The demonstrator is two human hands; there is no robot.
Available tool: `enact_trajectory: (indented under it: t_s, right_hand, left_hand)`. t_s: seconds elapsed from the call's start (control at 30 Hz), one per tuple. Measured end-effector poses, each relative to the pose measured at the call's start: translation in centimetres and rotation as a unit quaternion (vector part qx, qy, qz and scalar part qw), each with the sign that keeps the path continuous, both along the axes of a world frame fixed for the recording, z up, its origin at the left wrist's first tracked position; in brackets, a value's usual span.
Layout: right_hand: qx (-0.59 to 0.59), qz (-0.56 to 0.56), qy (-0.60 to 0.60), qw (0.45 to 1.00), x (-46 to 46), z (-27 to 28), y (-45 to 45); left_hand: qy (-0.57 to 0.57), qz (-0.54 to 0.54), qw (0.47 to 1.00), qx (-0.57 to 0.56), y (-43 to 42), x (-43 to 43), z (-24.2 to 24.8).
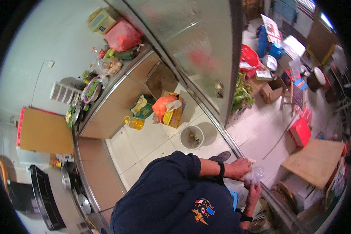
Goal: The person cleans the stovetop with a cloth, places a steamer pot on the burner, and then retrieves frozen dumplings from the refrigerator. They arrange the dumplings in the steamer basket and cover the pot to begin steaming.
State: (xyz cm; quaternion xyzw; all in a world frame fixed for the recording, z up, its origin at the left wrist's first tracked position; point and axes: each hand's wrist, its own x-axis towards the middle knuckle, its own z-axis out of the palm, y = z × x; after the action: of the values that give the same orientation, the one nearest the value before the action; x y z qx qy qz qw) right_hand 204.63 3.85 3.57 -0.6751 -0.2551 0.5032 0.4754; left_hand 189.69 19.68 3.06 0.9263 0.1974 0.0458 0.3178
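Observation:
My left hand [241, 169], with a dark band on its wrist, grips the upper edge of a crumpled clear plastic bag [256, 173]. A small pale thing shows by its fingertips, too blurred to name. My right hand [254, 191], lower in the view and also banded at the wrist, pinches the bag's lower part. The bag stretches between both hands, above the metal door track [232, 143]. What the bag holds cannot be made out. To the left of the hands, a white bucket [182, 137] with scraps inside stands on the tiled floor.
A yellow carton [175, 117], an orange plastic bag [161, 106] and an oil bottle [138, 124] are on the floor by the counter. A frosted glass door [210, 44] stands beyond the bucket. At right are leafy greens [242, 93], a red box [300, 132] and a cardboard sheet [313, 162].

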Motion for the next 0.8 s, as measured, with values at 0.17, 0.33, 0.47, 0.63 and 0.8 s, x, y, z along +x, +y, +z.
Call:
enact_trajectory:
  t_s: [0.17, 0.33, 0.47, 0.63, 0.8]
  right_hand:
    - [0.086, -0.059, 0.070, 0.992, 2.6, 1.9, 7.3]
    - [0.019, 0.076, 0.039, 0.996, 2.7, -0.6, 11.8]
    - [-0.004, 0.234, 0.131, 0.963, 2.6, -1.6, 13.3]
    - [-0.052, 0.214, 0.169, 0.961, 6.5, -0.8, 12.4]
    - [-0.080, 0.021, 0.098, 0.992, 14.1, -2.9, 5.9]
  left_hand:
    - [0.135, 0.186, 0.933, -0.277, 7.3, 1.7, 0.9]
    - [-0.110, 0.186, 0.685, -0.696, 9.8, 2.1, 0.3]
    - [-0.064, 0.139, 0.951, -0.269, 9.2, 2.1, -1.3]
    - [-0.138, 0.231, 0.952, -0.143, 9.7, 3.2, -4.1]
    - [-0.139, 0.134, 0.981, -0.029, 12.9, 6.2, -3.0]
